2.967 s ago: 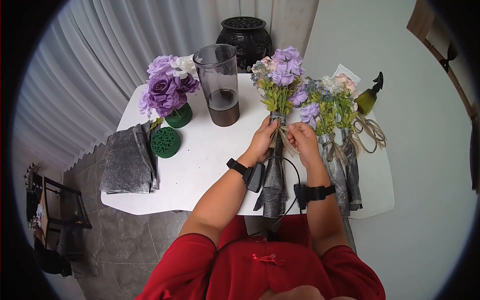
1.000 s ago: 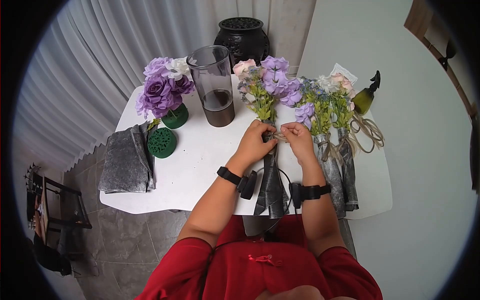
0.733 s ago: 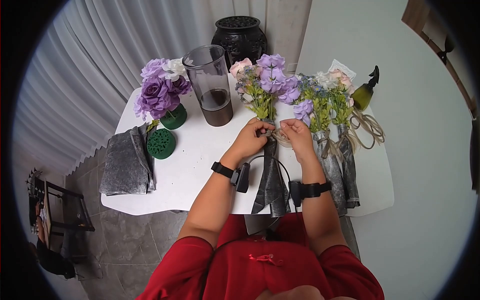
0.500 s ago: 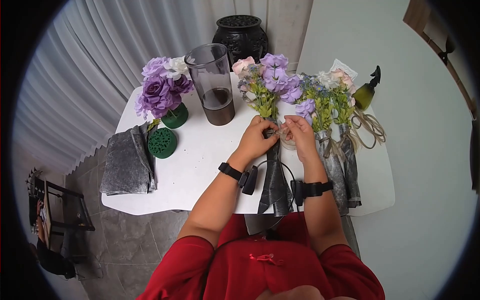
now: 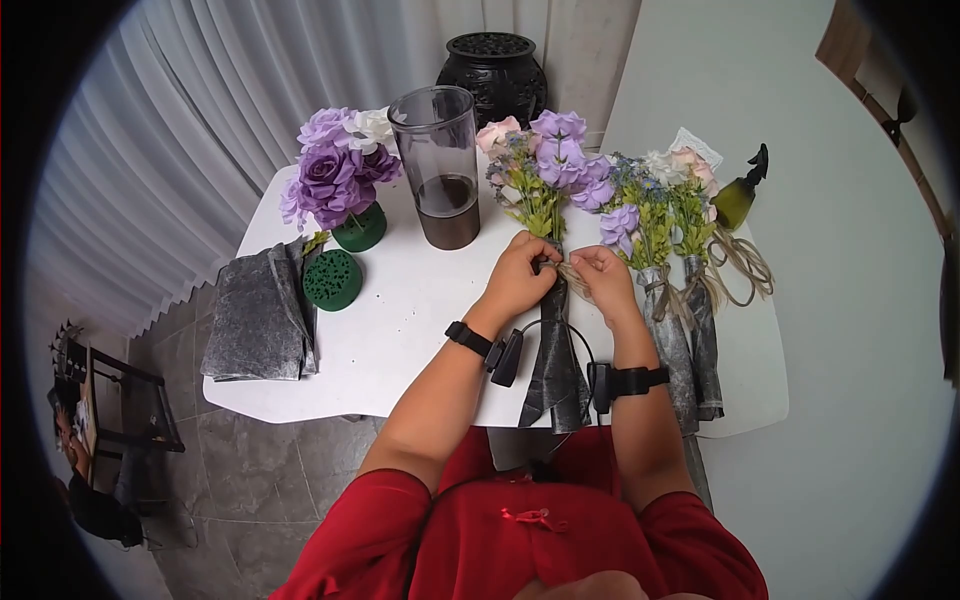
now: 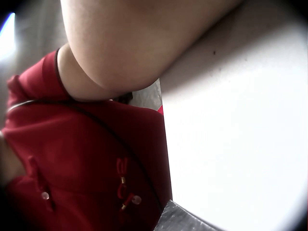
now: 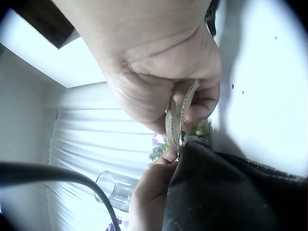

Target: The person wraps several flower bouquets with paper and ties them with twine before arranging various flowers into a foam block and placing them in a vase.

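Note:
A bouquet of lilac, pink and small blue flowers (image 5: 560,160) lies on the table, its stems wrapped in dark grey paper (image 5: 558,360). My left hand (image 5: 520,275) is at the neck of the wrap, thumb and fingers pinching the beige ribbon tied there. From the right side, my right hand (image 5: 608,283) pinches a loop of the ribbon (image 5: 577,280). In the right wrist view, the ribbon (image 7: 175,120) runs from the right fingers down to the wrap's neck, beside the left hand (image 7: 149,197). The left wrist view misses the left hand.
Two wrapped bouquets (image 5: 655,220) lie close on the right, with loose ribbon (image 5: 742,265) and a green spray bottle (image 5: 738,200) beyond. On the left are folded grey paper (image 5: 258,315), a green foam block (image 5: 332,280) and purple flowers (image 5: 335,180). A tall glass vase (image 5: 436,150) stands behind.
The bouquet's head has swung left since the earliest frame. The left hand has shifted from the wrapped stems to the ribbon knot. The right hand still holds ribbon, now in a loop.

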{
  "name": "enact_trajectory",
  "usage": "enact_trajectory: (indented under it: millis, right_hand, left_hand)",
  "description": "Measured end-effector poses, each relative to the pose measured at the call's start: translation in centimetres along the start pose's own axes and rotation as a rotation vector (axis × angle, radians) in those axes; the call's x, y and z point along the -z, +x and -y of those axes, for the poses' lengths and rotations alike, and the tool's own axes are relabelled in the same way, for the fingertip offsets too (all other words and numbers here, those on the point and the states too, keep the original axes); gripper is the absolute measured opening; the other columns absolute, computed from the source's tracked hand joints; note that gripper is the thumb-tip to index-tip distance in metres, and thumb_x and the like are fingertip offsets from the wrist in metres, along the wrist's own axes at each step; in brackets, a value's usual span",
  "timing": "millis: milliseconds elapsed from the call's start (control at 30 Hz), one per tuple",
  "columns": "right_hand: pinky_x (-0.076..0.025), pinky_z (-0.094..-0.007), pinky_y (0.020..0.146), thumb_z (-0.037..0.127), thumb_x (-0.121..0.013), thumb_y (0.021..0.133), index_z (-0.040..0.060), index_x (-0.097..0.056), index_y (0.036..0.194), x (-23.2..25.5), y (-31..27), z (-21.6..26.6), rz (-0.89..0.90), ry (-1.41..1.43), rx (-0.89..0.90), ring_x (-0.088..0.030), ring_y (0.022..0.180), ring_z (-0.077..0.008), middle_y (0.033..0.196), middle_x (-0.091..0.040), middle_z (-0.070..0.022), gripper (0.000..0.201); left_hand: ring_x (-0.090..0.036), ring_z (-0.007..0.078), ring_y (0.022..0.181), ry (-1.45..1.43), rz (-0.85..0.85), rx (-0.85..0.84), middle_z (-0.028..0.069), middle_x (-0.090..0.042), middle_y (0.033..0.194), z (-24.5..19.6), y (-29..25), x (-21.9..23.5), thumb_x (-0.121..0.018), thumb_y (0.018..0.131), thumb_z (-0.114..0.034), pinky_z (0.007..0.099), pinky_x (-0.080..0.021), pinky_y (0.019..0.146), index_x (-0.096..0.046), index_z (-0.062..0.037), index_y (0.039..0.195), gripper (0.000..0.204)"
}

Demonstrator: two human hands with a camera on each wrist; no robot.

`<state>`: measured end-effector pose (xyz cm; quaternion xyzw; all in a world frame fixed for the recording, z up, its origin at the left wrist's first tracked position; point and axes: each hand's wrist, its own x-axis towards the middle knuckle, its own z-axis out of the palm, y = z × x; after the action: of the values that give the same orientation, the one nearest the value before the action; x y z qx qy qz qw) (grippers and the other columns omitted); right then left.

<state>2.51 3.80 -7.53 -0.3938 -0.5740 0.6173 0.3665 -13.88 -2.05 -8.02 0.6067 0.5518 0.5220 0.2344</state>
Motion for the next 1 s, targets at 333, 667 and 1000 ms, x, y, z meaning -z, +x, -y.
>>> enact_trajectory:
  millis: [333,667,1000]
  right_hand:
    - [-0.045,-0.0208,0.059,0.016,-0.061,0.092,0.0040,-0.060,0.110,0.4,0.1,0.2,-0.043,0.304,0.079,-0.058,0.071,-0.0084,0.097,-0.065,-0.0069,0.021]
    - [-0.048,-0.0249,0.077,0.011,-0.065,0.089,-0.0002,-0.063,0.104,0.1,0.2,-1.1,0.099,-0.246,0.257,-0.059,0.089,-0.0107,0.098,-0.065,-0.0072,0.019]
    - [-0.047,-0.0212,0.071,0.008,-0.064,0.087,0.0005,-0.061,0.102,0.4,0.1,-0.8,0.105,-0.097,0.033,-0.059,0.080,-0.0094,0.088,-0.064,-0.0041,0.017]
  left_hand:
    - [-0.053,0.0216,0.079,0.100,-0.006,-0.030,0.0084,-0.050,0.088,-0.5,-0.1,0.0,-0.065,0.070,-0.010,0.0295,-0.044,0.070,-0.063,-0.0030,0.090,0.021]
    - [-0.053,0.0225,0.079,0.084,0.020,-0.022,0.0093,-0.051,0.090,-0.5,-0.1,0.3,-0.064,0.070,-0.007,0.0305,-0.044,0.070,-0.059,-0.0027,0.089,0.021]
    - [-0.053,0.0229,0.078,0.006,0.008,-0.027,0.0095,-0.050,0.088,0.4,0.3,0.2,-0.060,0.074,-0.010,0.0297,-0.043,0.072,-0.059,-0.0020,0.084,0.013]
